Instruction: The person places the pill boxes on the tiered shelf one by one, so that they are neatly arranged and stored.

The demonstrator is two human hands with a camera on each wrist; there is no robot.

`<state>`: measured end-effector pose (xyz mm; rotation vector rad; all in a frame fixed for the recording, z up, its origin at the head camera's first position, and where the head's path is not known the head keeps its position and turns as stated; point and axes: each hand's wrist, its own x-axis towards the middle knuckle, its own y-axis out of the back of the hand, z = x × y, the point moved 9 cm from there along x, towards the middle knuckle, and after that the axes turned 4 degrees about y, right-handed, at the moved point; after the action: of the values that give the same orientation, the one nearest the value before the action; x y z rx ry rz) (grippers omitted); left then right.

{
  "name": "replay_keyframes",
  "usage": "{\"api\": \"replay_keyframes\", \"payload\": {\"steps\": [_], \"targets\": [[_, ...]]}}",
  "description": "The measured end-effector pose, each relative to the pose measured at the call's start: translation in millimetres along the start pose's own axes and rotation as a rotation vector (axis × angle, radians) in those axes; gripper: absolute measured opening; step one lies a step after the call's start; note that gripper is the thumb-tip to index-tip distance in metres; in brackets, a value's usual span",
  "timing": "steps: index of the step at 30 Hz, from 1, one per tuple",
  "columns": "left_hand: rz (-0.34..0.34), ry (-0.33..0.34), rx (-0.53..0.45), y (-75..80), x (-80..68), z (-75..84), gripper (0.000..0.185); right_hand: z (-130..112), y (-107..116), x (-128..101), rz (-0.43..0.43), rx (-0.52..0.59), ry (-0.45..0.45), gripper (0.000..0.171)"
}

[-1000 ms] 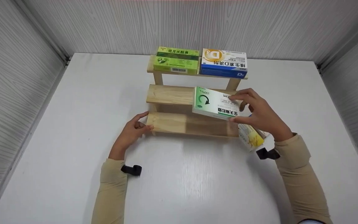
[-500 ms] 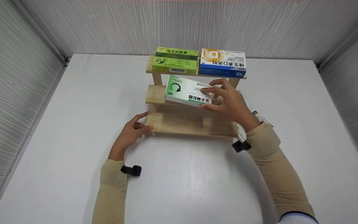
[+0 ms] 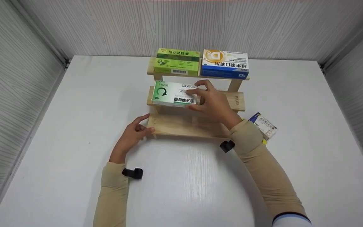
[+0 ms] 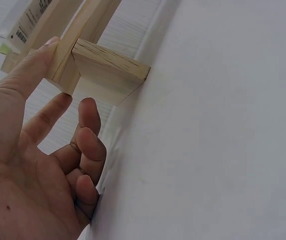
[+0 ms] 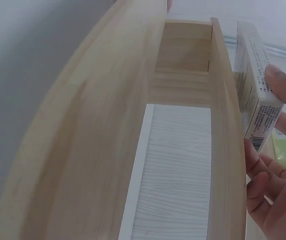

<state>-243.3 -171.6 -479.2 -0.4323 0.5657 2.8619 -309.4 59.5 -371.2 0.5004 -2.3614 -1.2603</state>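
Observation:
In the head view, my right hand [image 3: 213, 102] grips the right end of a white and green medicine box [image 3: 172, 93] between thumb and fingers. The box lies flat at the left part of the middle step of a three-step wooden rack [image 3: 181, 124]; whether its underside touches the wood cannot be told. The right wrist view shows the end face of this medicine box [image 5: 260, 112] by the thumb. My left hand [image 3: 133, 135] pinches the left end of the lowest step. In the left wrist view, its thumb and a finger hold the wooden end [image 4: 63, 75], other fingers curled loosely.
A green medicine box [image 3: 177, 64] and a white and blue vitamin D box [image 3: 225, 66] sit side by side on the top step. Right of the rack, a white and blue box [image 3: 265, 125] lies on the white table [image 3: 181, 183], partly behind my right sleeve, with something yellow beside it.
My right hand has carried the white and green medicine box leftward and up from the rack's right side, then lower onto or just over the middle step's left part. The left hand stays put.

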Motion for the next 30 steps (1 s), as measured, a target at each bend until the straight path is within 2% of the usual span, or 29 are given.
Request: {"api": "replay_keyframes", "payload": {"steps": [8, 15, 18, 22, 26, 30], "targets": [[0.002, 0.012, -0.002, -0.7, 1.4, -2.3, 0.063, -5, -8, 11, -0.023, -0.137, 0.011, 0.050], [0.009, 0.022, -0.014, 0.1, 17.0, -23.7, 0.065, -5, -12, 13, -0.043, -0.184, 0.011, 0.050], [0.025, 0.018, 0.001, 0.5, 19.9, -27.9, 0.063, -5, -12, 13, -0.047, -0.185, 0.016, 0.051], [0.032, 0.005, 0.002, -0.5, 21.0, -27.1, 0.062, -1, -10, 10, -0.039, -0.130, -0.010, 0.056], [0.018, 0.015, -0.006, -1.8, 10.3, -12.3, 0.062, 5, -5, 2, -0.036, -0.021, -0.030, 0.062], [0.011, 0.029, 0.000, -0.7, 1.0, -2.8, 0.062, 7, 2, -10, -0.025, 0.079, -0.017, 0.061]]}}
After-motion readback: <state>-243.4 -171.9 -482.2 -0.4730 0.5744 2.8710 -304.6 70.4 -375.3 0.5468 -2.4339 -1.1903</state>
